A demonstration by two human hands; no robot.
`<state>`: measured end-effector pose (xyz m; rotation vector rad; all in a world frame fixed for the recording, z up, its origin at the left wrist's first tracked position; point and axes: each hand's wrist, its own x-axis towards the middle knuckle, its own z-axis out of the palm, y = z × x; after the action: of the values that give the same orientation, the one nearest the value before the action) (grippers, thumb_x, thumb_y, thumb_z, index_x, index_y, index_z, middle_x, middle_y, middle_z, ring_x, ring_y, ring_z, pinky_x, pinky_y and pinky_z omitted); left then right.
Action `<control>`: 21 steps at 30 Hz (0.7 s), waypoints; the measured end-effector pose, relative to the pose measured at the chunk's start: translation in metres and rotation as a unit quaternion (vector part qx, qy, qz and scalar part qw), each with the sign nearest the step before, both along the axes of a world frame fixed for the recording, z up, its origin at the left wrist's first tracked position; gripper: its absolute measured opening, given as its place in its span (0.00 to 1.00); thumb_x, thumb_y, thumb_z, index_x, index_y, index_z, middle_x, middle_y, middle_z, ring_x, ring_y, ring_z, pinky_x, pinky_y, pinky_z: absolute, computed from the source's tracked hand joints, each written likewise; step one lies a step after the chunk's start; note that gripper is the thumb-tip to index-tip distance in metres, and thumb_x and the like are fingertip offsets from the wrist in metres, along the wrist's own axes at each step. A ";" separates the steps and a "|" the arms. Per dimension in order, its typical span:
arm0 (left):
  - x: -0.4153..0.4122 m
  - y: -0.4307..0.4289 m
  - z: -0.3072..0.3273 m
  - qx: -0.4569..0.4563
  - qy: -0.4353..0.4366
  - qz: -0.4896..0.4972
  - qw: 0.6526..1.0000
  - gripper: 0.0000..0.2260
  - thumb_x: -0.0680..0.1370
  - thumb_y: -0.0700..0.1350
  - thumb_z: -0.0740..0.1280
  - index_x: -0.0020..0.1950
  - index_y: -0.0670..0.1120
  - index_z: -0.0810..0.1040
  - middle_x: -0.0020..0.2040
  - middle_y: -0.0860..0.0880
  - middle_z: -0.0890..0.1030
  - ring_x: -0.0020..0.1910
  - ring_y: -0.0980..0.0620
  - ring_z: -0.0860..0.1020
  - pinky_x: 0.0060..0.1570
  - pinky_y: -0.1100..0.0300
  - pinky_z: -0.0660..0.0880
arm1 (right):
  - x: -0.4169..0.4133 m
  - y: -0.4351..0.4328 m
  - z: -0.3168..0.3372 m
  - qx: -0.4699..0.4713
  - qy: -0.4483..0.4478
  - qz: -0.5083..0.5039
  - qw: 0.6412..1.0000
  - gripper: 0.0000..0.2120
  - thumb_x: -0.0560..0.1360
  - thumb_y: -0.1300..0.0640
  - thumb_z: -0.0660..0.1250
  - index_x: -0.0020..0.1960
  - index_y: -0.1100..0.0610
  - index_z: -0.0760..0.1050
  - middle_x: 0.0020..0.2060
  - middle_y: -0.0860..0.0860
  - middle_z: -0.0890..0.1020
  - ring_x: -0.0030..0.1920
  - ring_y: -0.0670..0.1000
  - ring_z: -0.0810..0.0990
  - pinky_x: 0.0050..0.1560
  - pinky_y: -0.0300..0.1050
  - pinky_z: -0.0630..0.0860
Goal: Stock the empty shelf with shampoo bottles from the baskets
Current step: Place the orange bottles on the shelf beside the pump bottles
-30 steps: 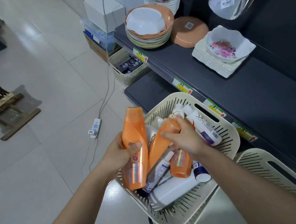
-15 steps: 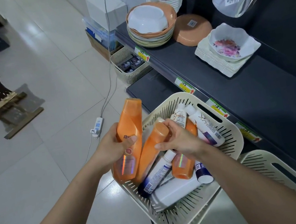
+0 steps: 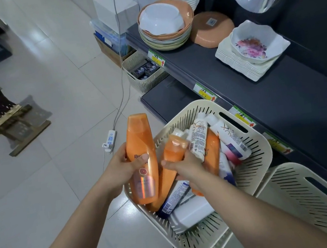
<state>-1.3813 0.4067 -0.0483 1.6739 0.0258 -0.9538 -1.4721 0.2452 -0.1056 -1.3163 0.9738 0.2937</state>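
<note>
The left hand [image 3: 120, 170] has its grip curled round the middle of a tall orange bottle [image 3: 139, 140], thumb across the front. It holds the bottle clear above the near-left rim of the cream basket [image 3: 257, 163], long axis close to upright and the wide flat end pointing away from the person. The right hand [image 3: 185, 165] pinches a second orange bottle [image 3: 172, 154] just below its cap. This bottle slants, cap up and toward the shelf [image 3: 295, 117], and its base is sunk among the others near the basket's near-left corner. The bare stretch of dark shelf lies ahead and to the right, past the basket's far rim, so the right hand is the nearer one and the left would have to cross over the basket. To stand on the shelf, the slanted bottle likely needs lifting free along its own axis first and then turning upright. On the tall bottle only "Re" shows beside the thumb, above a round grapefruit-like picture and a shiny strip. Two white bottles [image 3: 227, 135] against the far rim carry a large "X" mark, fine print and barcodes too small to read. Yellow-and-green price tags [image 3: 204, 93] with red arrows line the shelf's front edge. A second basket [image 3: 312, 214] sits at the near right.
</note>
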 end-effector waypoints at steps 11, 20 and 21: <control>0.004 -0.002 0.007 -0.022 -0.002 0.012 1.000 0.24 0.71 0.42 0.72 0.66 0.42 0.72 0.52 0.43 0.83 0.44 0.48 0.83 0.36 0.61 0.79 | -0.022 -0.014 0.006 -0.046 -0.064 -0.027 0.996 0.27 0.70 0.52 0.77 0.64 0.44 0.68 0.55 0.45 0.81 0.56 0.50 0.80 0.58 0.52 0.76; -0.032 -0.050 0.037 -0.074 -0.054 0.010 0.996 0.04 0.77 0.42 0.67 0.49 0.43 0.78 0.34 0.51 0.83 0.30 0.54 0.80 0.29 0.64 0.76 | -0.073 -0.080 0.072 -0.064 -0.216 -0.132 0.965 0.16 0.73 0.56 0.75 0.58 0.49 0.75 0.50 0.47 0.87 0.51 0.49 0.86 0.51 0.49 0.82; -0.039 -0.058 0.043 -0.078 -0.058 0.011 0.995 0.03 0.78 0.42 0.66 0.49 0.43 0.77 0.34 0.49 0.81 0.29 0.52 0.78 0.29 0.63 0.75 | -0.082 -0.086 0.082 -0.071 -0.224 -0.138 0.962 0.19 0.72 0.56 0.75 0.60 0.50 0.74 0.51 0.49 0.86 0.52 0.50 0.85 0.53 0.51 0.81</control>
<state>-1.4204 0.3482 -0.0057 1.5788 -0.1043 -0.8205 -1.5540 0.1593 -0.0233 -1.2826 0.7846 -0.2854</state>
